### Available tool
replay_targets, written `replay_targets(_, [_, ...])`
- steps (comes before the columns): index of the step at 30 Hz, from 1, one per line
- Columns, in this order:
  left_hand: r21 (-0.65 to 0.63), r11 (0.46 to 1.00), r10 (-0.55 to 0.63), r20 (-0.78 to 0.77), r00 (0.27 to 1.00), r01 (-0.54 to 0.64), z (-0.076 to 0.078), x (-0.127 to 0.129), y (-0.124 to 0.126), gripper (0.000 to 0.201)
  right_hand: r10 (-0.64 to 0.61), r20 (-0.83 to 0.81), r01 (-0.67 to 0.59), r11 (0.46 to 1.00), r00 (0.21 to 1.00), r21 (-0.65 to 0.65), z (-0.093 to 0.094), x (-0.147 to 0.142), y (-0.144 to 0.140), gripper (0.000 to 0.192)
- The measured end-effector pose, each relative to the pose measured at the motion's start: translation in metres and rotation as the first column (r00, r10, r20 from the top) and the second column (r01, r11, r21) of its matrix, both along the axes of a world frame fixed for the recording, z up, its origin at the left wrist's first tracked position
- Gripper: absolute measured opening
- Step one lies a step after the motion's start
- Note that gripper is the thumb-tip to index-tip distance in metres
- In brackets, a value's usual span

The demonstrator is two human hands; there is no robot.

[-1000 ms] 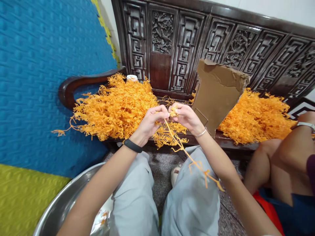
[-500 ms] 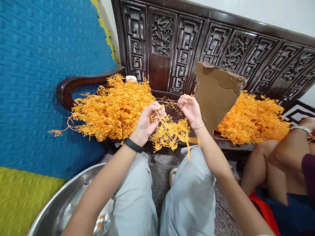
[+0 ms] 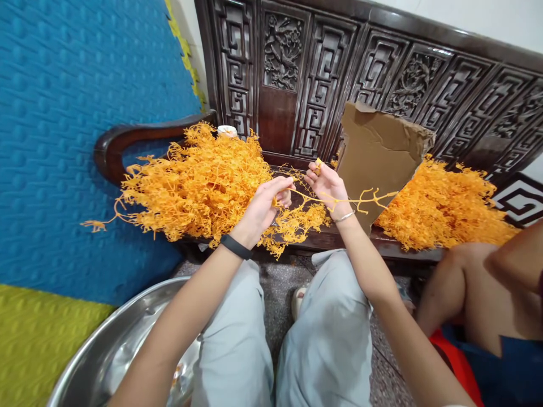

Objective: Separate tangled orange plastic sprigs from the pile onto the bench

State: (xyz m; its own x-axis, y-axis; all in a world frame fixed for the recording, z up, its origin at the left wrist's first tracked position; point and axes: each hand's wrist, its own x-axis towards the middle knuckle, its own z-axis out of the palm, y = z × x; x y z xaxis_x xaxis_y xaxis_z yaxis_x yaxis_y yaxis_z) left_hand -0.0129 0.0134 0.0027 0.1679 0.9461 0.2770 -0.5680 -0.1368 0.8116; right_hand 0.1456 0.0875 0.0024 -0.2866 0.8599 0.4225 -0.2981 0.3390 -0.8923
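My left hand [image 3: 268, 204] is closed, its thumb and fingers pinching an orange branching plastic stem [image 3: 308, 198]. From there the stem stretches right, crossing my right wrist in front of the cardboard. My right hand [image 3: 328, 185] is raised a little higher, with a small orange-yellow piece [image 3: 318, 164] pinched at its fingertips; the exact kind of that piece is too small to tell. Below and between the hands, loose orange sprigs [image 3: 292, 229] lie on the dark wooden bench seat. Beside my left hand rises a big heap of orange plastic branches [image 3: 203, 186].
An upright cardboard piece [image 3: 373, 152] stands before a second orange heap [image 3: 441, 203]. The carved bench back [image 3: 280, 118] runs behind, with a white roll [image 3: 227, 131] near its left end. A metal basin [image 3: 80, 362] is at lower left. Another person's knee [image 3: 445, 271] is at right.
The orange stem has swung from hanging downward to pointing right across my right wrist. My left hand has shifted slightly right. The other person's forearm has moved toward the right edge.
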Motion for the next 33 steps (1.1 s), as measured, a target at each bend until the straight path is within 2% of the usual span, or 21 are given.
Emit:
replay_targets(4, [-0.028,1.000,-0.005,-0.018,1.000,0.004,0.001,-0.002,0.001,0.014,-0.008,0.016,0.008,1.000,1.000,0.003,-0.001,0.004,0.003,0.027])
replay_targets(9, [-0.169,0.985,-0.005,0.025,1.000,0.009,0.003,-0.004,0.002,0.015,0.003,0.115,-0.001,1.000,0.993,-0.022,-0.008,0.009,0.011,0.019])
replay_targets(13, [-0.239,0.971,0.040,0.050,0.998,-0.027,0.005,-0.003,0.004,0.014,-0.030,0.286,0.063,0.992,0.958,-0.106,-0.020,0.014,0.023,0.015])
replay_targets(16, [-0.269,0.960,0.102,0.064,0.993,-0.081,0.006,-0.003,0.004,0.013,-0.055,0.490,0.155,0.974,0.870,-0.166,-0.033,0.021,0.034,0.013])
replay_targets(19, [-0.265,0.958,0.134,0.075,0.988,-0.109,0.006,-0.003,0.004,0.013,-0.087,0.624,0.249,0.952,0.777,-0.177,-0.048,0.031,0.046,0.019])
replay_targets(22, [-0.225,0.969,0.122,0.098,0.988,-0.097,0.005,-0.004,0.004,0.014,-0.096,0.677,0.292,0.939,0.730,-0.182,-0.062,0.041,0.055,0.019])
replay_targets(25, [-0.241,0.968,0.109,0.125,0.986,-0.076,0.004,-0.005,0.005,0.015,-0.095,0.721,0.332,0.923,0.686,-0.195,-0.074,0.049,0.061,0.017])
replay_targets(29, [-0.262,0.964,0.093,0.139,0.986,-0.054,0.006,-0.008,0.004,0.011,-0.080,0.752,0.359,0.908,0.654,-0.216,-0.085,0.055,0.064,0.017])
replay_targets(33, [-0.230,0.972,0.086,0.116,0.989,-0.058,0.007,-0.010,0.001,0.007,-0.096,0.745,0.372,0.903,0.660,-0.213,-0.088,0.056,0.065,0.016])
